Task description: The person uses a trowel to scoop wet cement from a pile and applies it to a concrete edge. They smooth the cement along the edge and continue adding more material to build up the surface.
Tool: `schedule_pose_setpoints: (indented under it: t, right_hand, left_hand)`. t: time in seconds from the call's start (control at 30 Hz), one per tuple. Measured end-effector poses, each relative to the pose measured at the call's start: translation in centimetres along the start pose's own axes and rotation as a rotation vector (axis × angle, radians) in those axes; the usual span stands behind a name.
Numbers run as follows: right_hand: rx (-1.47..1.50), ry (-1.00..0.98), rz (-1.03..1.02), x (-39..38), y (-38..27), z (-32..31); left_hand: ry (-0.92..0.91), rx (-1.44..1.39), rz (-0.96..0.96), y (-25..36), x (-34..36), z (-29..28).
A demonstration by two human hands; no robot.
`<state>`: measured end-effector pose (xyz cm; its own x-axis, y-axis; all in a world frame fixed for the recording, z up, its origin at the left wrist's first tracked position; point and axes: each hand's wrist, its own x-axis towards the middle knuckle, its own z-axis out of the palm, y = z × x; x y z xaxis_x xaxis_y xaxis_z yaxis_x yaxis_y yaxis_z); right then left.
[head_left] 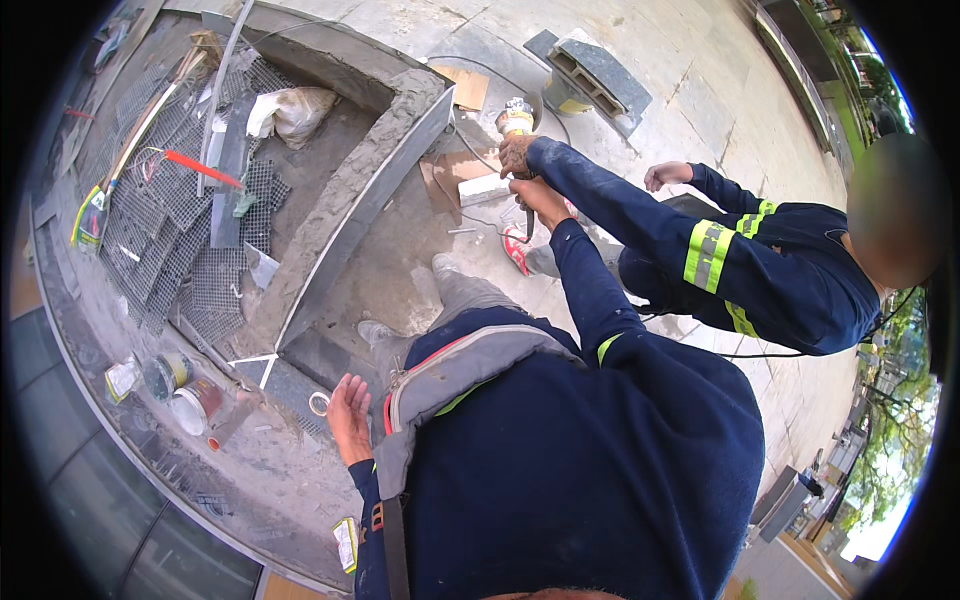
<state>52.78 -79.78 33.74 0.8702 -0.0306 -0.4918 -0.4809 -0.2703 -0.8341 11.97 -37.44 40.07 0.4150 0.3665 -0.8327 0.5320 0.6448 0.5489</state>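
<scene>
Right hand (543, 203) is wrapped around the dark rear part of a grinder (516, 121), which is held out ahead of the body, near the upper middle of the view. Its front part is gripped by a co-worker's near hand (515, 157), so that the tool is held from two sides; whether the two hands touch cannot be told. A round disc (537, 112) is seen at the tool's far end. The co-worker's other hand (668, 176) is held apart from the tool, with the fingers loosely bent.

The left hand (349, 415) is held low at the person's side, its fingers straightened and its palm bared, near a grey waist bag (430, 380) that is strapped across the dark blue top (590, 450). Just beside that hand, a roll of tape (318, 403) is seen.

Below the tool, a white block (484, 190) is laid beside brown cardboard (447, 170), and beyond it a hollow stone piece (588, 78) is set on the paving. To the left, a low wall (365, 175) is topped with rough mortar. Behind it, grid-backed sheets (165, 250) are heaped, with a white sack (300, 115) lying near them. Nearer the left edge, two buckets (196, 406) are stood side by side.
</scene>
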Motion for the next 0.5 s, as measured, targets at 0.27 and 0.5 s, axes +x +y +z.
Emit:
schedule_pose_setpoints:
  t: [0.27,0.5]
  right_hand:
    - [-1.602,-0.112,-0.118,14.8,-0.8,-4.3]
    - [-1.817,-0.182,0.117,19.5,-6.8,-5.9]
  left_hand:
    - [0.056,0.023,0.033,3.4,0.9,1.8]
    - [0.051,-0.008,0.028,2.0,0.3,1.7]
